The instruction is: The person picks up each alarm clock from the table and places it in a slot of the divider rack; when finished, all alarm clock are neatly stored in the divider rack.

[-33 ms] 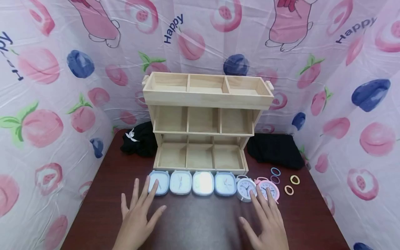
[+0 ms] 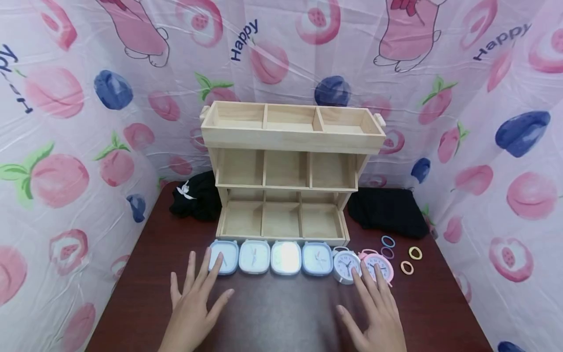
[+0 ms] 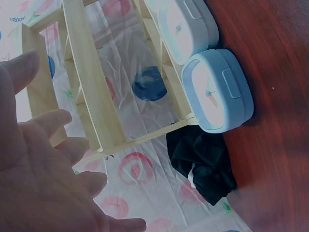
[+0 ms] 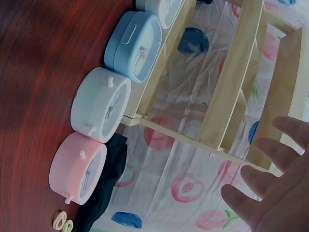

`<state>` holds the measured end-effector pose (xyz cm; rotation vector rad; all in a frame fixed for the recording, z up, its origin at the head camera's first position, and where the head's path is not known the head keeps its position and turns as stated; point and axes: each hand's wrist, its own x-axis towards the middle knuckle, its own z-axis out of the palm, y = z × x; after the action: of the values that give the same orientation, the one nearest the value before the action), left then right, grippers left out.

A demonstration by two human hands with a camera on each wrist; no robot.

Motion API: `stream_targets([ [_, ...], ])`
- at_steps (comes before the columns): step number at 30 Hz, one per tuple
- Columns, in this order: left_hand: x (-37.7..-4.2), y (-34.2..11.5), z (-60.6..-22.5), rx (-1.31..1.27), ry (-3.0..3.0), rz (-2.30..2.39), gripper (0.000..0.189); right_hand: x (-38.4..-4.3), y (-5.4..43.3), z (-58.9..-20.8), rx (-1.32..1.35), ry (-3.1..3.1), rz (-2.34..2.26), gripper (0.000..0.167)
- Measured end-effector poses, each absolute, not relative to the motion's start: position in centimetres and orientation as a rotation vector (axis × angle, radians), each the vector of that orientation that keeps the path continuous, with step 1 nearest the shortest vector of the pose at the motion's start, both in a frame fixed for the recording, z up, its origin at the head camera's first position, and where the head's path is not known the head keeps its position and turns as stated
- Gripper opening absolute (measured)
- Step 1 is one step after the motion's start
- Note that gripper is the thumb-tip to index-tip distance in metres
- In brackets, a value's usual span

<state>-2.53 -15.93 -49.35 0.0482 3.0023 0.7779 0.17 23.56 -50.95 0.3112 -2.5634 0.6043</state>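
Note:
In the head view my left hand [image 2: 193, 305] hovers with straight, spread fingers, the fingertips overlapping a blue square clock [image 2: 226, 258] at the row's left end. My right hand [image 2: 374, 313] is spread likewise, in front of a white round alarm clock [image 2: 344, 263] and a pink alarm clock [image 2: 387, 268]. Both hands are bare of any object; the wrist views show the fingers apart from the clocks. Between the ends stand two pale square clocks, one of them a glare-covered clock [image 2: 286, 257], and another blue square clock [image 2: 317, 259].
A three-tier wooden shelf [image 2: 292, 141] with divided compartments stands behind the clocks. A bunched black cloth [image 2: 198, 198] lies to its left, a flat black cloth [image 2: 387, 210] to its right. Several coloured rings, including a yellow ring [image 2: 415, 248], lie at the right. Printed curtains surround the table [image 2: 132, 313].

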Motion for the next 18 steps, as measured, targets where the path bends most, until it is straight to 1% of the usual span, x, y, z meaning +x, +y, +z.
stream_targets([
  [8, -2.5, -16.1, -49.7, 0.015, 2.963, 0.786, 0.084, 0.4, 23.1, -50.7, 0.266, -2.587, 0.637, 0.093],
  [12, -2.9, -16.3, -50.1, 0.033, 3.002, 0.870, 0.085, 0.6, 23.3, -50.9, 0.261, -2.563, 0.681, 0.092],
  [15, -4.1, -16.5, -50.4, 0.068, 3.062, 0.954, 0.088, 0.7, 23.6, -51.1, 0.240, -2.552, 0.709, 0.091],
  [18, -6.4, -16.5, -50.6, 0.138, 3.140, 1.020, 0.094, 0.8, 24.0, -51.5, 0.204, -2.540, 0.727, 0.090],
])
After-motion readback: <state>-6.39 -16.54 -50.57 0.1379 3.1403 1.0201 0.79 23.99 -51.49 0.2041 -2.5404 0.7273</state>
